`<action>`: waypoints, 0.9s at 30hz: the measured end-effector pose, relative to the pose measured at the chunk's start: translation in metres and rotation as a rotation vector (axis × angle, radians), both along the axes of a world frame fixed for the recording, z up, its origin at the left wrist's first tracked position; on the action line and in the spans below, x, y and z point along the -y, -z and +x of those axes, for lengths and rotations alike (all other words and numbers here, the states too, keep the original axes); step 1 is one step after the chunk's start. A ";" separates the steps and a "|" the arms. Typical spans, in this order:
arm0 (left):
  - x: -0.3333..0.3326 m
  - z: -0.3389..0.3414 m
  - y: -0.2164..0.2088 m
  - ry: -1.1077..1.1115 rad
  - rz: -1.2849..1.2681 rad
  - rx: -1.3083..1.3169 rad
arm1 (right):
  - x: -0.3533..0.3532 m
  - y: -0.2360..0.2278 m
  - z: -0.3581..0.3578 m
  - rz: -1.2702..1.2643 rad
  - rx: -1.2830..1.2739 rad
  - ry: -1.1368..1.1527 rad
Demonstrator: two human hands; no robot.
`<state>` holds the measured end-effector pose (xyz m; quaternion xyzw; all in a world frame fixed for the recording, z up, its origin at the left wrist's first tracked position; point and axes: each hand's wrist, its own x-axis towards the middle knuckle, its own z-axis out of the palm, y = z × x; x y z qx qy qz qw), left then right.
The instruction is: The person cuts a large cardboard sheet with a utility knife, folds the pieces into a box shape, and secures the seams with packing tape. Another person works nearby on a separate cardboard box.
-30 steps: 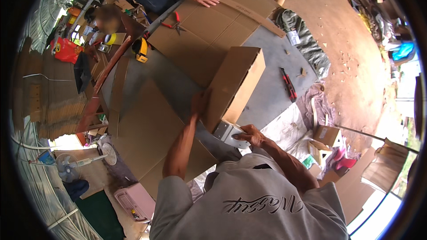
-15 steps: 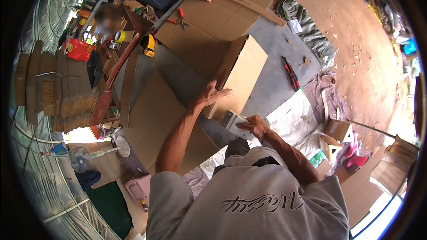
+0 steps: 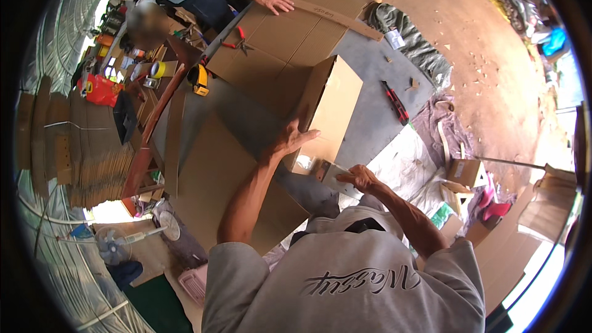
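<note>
A tall brown cardboard box stands tilted on the grey tabletop in front of me. My left hand grips its near left edge, thumb along the front face and fingers round the side. By the box's lower end, my right hand is closed on a pale, flat-sided tool, whose exact kind I cannot make out. A bright glint shows on that lower end. Beneath my left forearm lies a large flat cardboard sheet.
Across the table, a co-worker's hands rest by a cardboard strip on flat cardboard. Red-handled pliers, a yellow tape measure and a red utility knife lie about. Stacked cardboard stands left.
My right hand and the pale tool have moved slightly right relative to the box's lower end, where a glint now shows. My left hand keeps its grip. The whole view has shifted a little.
</note>
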<state>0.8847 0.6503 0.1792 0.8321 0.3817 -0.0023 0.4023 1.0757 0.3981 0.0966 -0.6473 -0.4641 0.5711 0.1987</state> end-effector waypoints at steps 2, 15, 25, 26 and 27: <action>0.000 -0.004 0.009 -0.043 -0.083 0.078 | -0.006 -0.015 -0.006 0.009 -0.041 0.074; 0.099 -0.065 -0.025 0.800 0.968 -0.257 | -0.034 -0.034 -0.013 -0.180 0.203 0.083; 0.134 -0.081 0.003 0.722 1.293 -0.362 | -0.069 -0.139 -0.061 -0.405 0.598 0.010; 0.133 -0.080 0.004 0.699 1.313 -0.338 | -0.071 -0.147 -0.066 -0.414 0.588 -0.004; 0.134 -0.082 0.009 0.692 1.318 -0.344 | -0.074 -0.155 -0.071 -0.422 0.577 -0.019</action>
